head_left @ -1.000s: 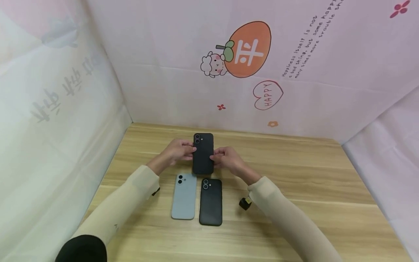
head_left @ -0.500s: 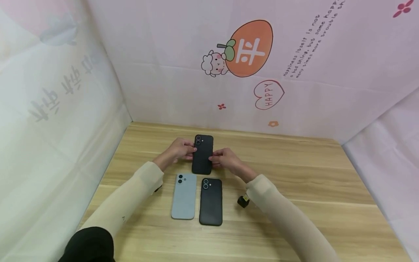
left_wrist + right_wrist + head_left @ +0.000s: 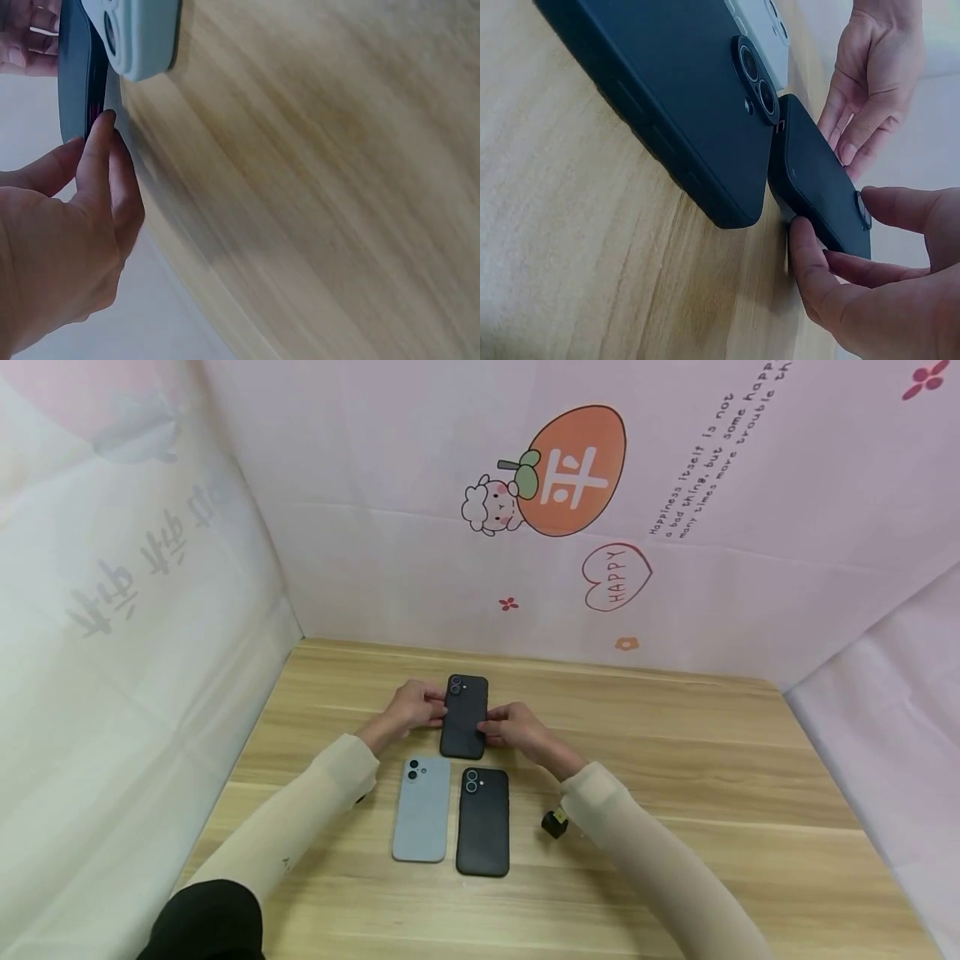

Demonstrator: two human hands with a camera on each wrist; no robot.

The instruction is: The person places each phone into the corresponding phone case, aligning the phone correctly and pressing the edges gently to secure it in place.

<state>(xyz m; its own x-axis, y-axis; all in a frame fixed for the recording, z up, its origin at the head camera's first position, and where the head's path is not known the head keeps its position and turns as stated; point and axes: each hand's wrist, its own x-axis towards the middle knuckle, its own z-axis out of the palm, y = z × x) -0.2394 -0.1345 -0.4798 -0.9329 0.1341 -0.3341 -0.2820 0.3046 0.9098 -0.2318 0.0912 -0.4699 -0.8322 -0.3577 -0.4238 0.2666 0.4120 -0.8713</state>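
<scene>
A black phone [image 3: 464, 718], back side up with its two-lens camera at the far left corner, is gripped by both hands near the back of the table. My left hand [image 3: 417, 705] pinches its left edge between thumb and fingers. On the opposite edge, my right hand [image 3: 519, 729] has the thumb on top and fingers below. The right wrist view shows this phone [image 3: 817, 169] at an angle, its near end close to the wood. In front lie a light blue phone [image 3: 422, 812] and a second black phone [image 3: 483, 823], side by side, lenses up.
The wood-grain table [image 3: 660, 760] runs up to a white printed cloth [image 3: 390, 568] at the back, with more cloth at both sides. A small black block [image 3: 555, 823] sits by the right cuff. A dark rounded shape [image 3: 204, 920] covers the lower left corner.
The held phone's far end has come down and the phone looks slightly smaller, as if lowered towards the table. Both hands shifted only a little with it. The other two phones stayed put.
</scene>
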